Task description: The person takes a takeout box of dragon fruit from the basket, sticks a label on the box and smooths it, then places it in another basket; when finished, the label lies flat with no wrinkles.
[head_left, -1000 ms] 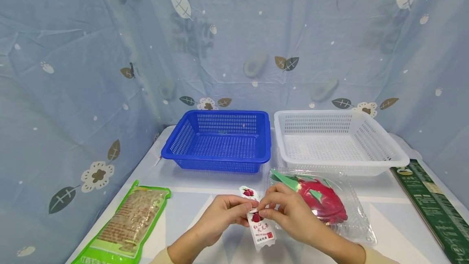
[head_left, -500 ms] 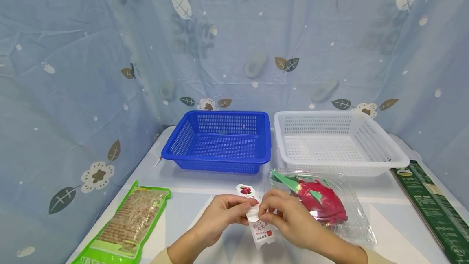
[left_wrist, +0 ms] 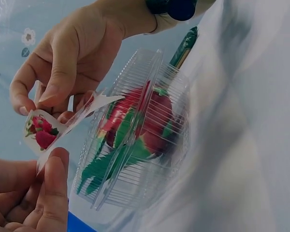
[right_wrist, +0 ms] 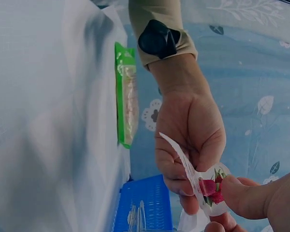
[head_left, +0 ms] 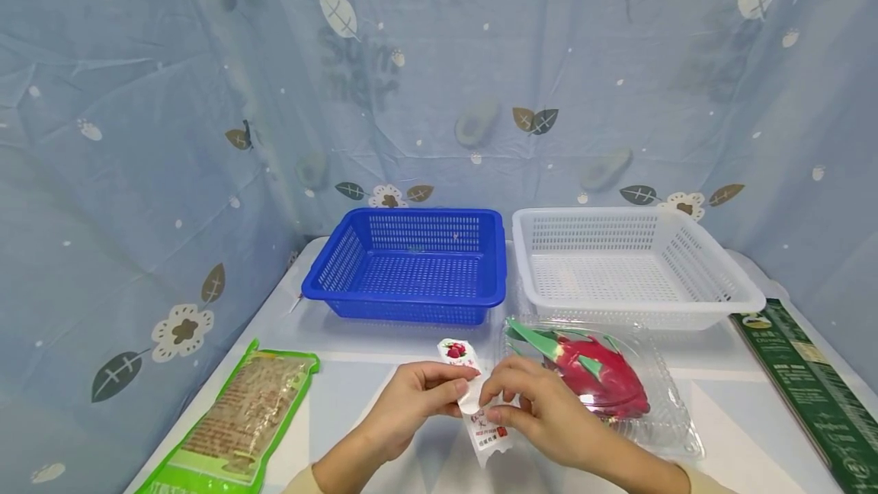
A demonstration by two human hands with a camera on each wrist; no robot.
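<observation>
Person at a pale cloth-covered table (head_left: 357,395), two bare hands meeting above its front edge, near the middle. Left hand (head_left: 417,408) pinches a narrow white paper strip printed with red dragon fruit and lettering (head_left: 488,442), thumb over bent fingers. Right hand (head_left: 545,410) pinches a rounded white sticker with a red fruit print (left_wrist: 40,129), which stands off the strip at an angle, blank side up in the head view. Just right of the strip: clear ribbed plastic clamshell box (head_left: 675,410), a red dragon fruit with green tips (head_left: 610,380) inside. Back edge: blue perforated plastic basket (head_left: 405,300), white perforated plastic basket (head_left: 638,306) to its right. Left edge: green-bordered plastic bag, brownish contents (head_left: 243,418). Right edge: long dark-green printed flat box (head_left: 802,380), angled toward the front right corner
</observation>
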